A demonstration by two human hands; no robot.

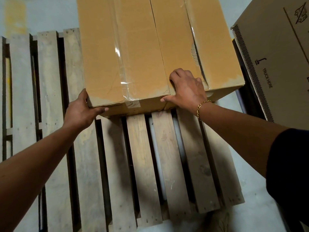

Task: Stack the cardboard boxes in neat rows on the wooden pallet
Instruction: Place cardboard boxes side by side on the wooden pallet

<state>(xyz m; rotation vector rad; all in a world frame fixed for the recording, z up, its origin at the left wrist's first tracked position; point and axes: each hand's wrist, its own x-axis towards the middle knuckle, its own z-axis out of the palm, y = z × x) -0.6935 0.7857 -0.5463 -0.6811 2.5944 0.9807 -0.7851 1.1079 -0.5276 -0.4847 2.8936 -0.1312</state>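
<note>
Cardboard box [150,47] lay on the wooden pallet [142,156], just beyond our grips. Our left grip [82,111] clasped its near corner; our right grip [185,91] curled over its top edge. We judged we were positioning it; next, it needed an even push to sit square.

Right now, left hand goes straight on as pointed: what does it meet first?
The box: the left hand grips its near-left corner, so it would likely just press straight into the cardboard.

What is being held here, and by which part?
The tan taped cardboard box: the left hand grips its near left corner, and the right hand clasps its near top edge.
</note>
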